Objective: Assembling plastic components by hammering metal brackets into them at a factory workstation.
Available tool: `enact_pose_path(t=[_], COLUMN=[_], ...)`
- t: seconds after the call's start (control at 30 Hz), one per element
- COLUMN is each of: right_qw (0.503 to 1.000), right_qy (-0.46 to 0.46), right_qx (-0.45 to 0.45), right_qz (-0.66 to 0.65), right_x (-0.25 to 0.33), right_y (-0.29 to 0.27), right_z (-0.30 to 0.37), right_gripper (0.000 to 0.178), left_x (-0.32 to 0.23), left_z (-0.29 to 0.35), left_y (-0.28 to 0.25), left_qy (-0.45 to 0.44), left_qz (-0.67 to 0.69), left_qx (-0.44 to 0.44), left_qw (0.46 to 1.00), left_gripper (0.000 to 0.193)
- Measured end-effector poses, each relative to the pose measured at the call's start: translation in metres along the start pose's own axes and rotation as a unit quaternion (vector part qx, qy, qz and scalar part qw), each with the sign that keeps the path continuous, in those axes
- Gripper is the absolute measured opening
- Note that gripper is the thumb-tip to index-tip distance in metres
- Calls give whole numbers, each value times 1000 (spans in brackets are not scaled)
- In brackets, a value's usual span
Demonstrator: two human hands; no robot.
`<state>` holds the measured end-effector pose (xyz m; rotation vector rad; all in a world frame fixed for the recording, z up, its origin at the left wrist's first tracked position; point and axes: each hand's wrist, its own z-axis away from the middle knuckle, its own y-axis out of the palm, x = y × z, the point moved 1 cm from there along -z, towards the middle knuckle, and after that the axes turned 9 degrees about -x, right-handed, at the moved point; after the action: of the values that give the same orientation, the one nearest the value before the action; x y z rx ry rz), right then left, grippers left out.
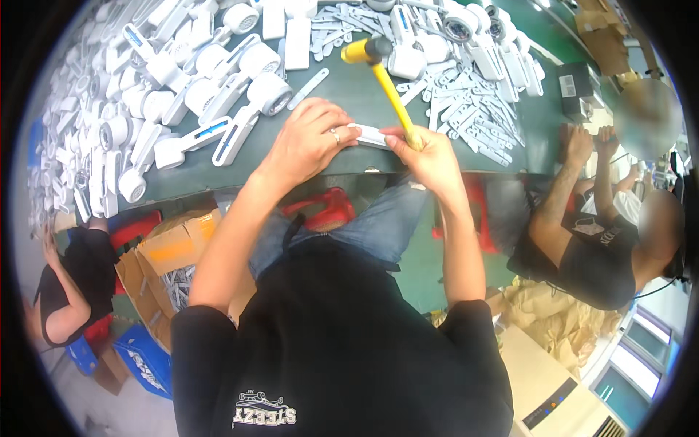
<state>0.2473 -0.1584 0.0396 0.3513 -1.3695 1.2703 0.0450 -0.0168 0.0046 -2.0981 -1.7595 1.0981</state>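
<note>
Near the table's front edge, my left hand (pixel 309 142) grips one end of a long white plastic piece (pixel 371 136), its fingers bent over it. My right hand (pixel 431 156) is closed round the yellow handle of a hammer (pixel 392 91), and its thumb and fingertip touch the piece's other end. The hammer stands up and leans left, its yellow-and-black head above the green table. Just beyond my left hand lies a flat grey strip (pixel 308 89). My fingers hide both ends of the white piece.
White round-headed handle units (pixel 211 95) crowd the table's left side. Flat grey strips (pixel 473 113) lie heaped at the right, before more white units (pixel 480 36). A cardboard box (pixel 175 247) stands below left. Co-workers sit at the left (pixel 73 284) and right (pixel 582 240).
</note>
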Motion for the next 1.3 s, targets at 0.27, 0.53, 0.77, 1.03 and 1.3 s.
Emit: enact_pose_path(t=[0.27,0.53,0.77,1.03,1.3], right_qw=[958,971,994,988,987], right_qy=[162,131,47,61,-2], right_qx=[47,-23,-93,-92,-160], right_qz=[-231,-199,-41,112,28], right_x=[-20,-18,-22,-25,-27], right_y=[5,13,-12,4,2], right_z=[-7,4,126,157,172], right_gripper=[32,29,55,52,54], left_x=[-3,5,5,5,7], left_z=[-4,-15,-10,-13,-15], left_y=[1,8,11,11,11], left_qy=[-12,65,64,62,55], left_qz=[-25,-68,-78,-54,-49], left_qx=[23,85,65,82,82], left_qw=[999,992,993,993,994], left_gripper=[24,30,28,27,27])
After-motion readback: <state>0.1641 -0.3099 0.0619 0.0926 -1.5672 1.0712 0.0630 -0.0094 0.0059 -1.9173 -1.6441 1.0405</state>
